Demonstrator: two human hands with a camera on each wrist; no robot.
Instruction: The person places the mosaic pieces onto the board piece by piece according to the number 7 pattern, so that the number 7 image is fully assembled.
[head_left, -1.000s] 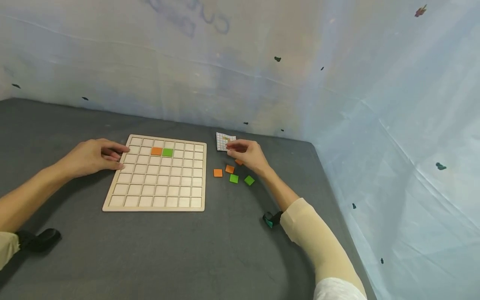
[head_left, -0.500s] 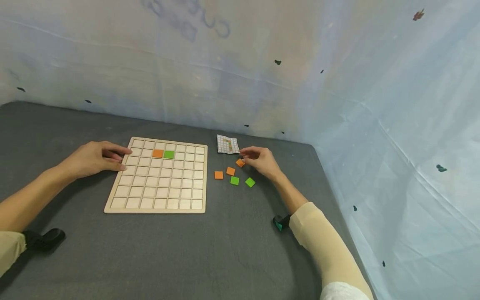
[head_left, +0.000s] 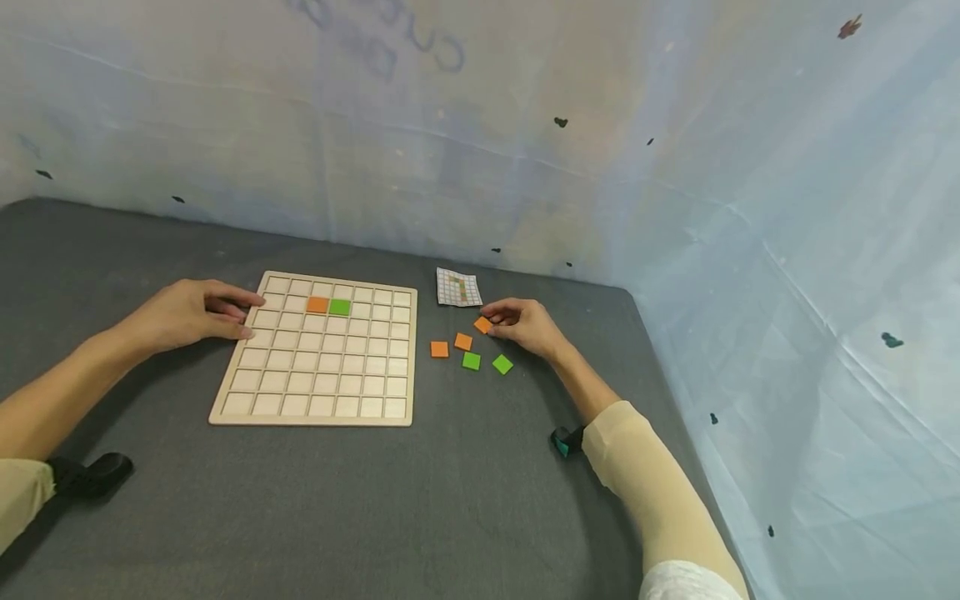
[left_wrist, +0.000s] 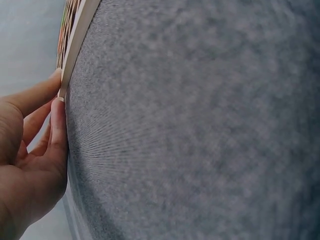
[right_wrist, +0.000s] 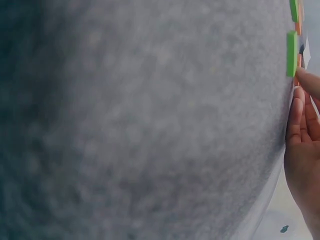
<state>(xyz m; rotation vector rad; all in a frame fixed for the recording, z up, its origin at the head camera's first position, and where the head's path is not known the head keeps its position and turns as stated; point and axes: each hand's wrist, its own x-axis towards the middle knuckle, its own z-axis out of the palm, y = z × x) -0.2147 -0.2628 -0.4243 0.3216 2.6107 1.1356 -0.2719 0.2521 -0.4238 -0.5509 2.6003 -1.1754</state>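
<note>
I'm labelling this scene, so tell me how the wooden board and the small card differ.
The wooden board is far larger than the small card. The wooden board looks flat, the small card slightly curled. The wooden board bears one orange tile and one green tile; the small card shows a longer run of coloured squares. Both carry a grid and lie on the dark surface.

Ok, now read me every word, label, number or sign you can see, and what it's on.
Nothing legible.
Pale sheet backdrop: faint lettering near the top, too blurred to read.
Printed grid card: any text too small.
Wooden grid board, orange tiles, green tiles: no writing visible.
</note>
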